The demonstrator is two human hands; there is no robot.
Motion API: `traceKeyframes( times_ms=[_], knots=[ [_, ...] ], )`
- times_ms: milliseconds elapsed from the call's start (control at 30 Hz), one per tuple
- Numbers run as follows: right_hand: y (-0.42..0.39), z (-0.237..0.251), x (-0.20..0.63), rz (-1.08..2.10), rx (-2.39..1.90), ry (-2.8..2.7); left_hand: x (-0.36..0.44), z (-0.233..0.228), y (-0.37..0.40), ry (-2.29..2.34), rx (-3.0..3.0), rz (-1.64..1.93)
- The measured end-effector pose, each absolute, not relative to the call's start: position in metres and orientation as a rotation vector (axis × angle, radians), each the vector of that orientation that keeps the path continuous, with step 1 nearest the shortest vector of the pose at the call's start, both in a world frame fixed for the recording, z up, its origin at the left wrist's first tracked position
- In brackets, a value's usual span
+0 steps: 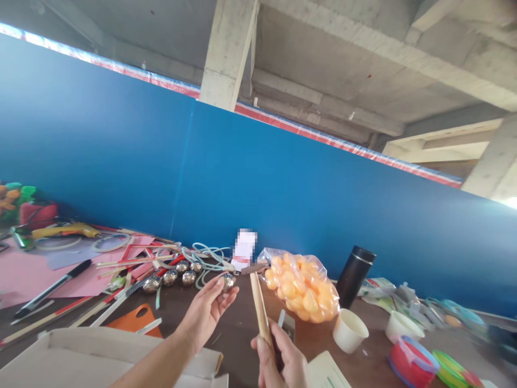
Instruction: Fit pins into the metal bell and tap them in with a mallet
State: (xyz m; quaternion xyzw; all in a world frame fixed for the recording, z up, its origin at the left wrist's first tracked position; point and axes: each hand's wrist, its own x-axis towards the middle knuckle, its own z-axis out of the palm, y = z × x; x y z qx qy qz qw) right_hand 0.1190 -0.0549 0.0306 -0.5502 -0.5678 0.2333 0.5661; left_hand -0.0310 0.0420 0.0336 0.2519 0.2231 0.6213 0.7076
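My left hand (208, 310) has its fingers closed around a shiny metal ball (228, 281), held up over the table. In my right hand (280, 358) is a flat wooden stick (259, 307), gripped at its lower end and pointing up and away from me. The ball and the stick are apart. Beyond my left hand, to its left, several more metal balls (169, 277) lie on the table in a loose cluster. A clear bag of orange balls (302, 285) lies just past the stick. The far end of what the stick may be touching cannot be made out.
A cardboard box (92, 355) stands at the front left, beside an orange board (135, 320). Sticks, a black marker (54, 288) and pink paper (28, 269) cover the left. At right are a black bottle (355, 275), a paper cup (350, 330) and coloured tubs (414, 361). A blue partition (283, 178) stands behind.
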Motion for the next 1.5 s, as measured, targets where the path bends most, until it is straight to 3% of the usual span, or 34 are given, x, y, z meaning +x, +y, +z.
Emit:
traceKeyframes(
  times_ms=[367,833,1500],
  knots=[
    [-0.054,0.031,0.115,0.364,-1.233,-1.450,-0.035,0.035,0.043,0.416,0.452,1.317],
    [-0.052,0.021,0.117,0.386,-1.303,-1.445,-0.036,0.042,0.039,0.317,0.389,1.279],
    [-0.049,0.011,0.122,0.192,-1.206,-1.628,-0.032,0.022,0.049,0.413,0.452,1.347]
  ],
)
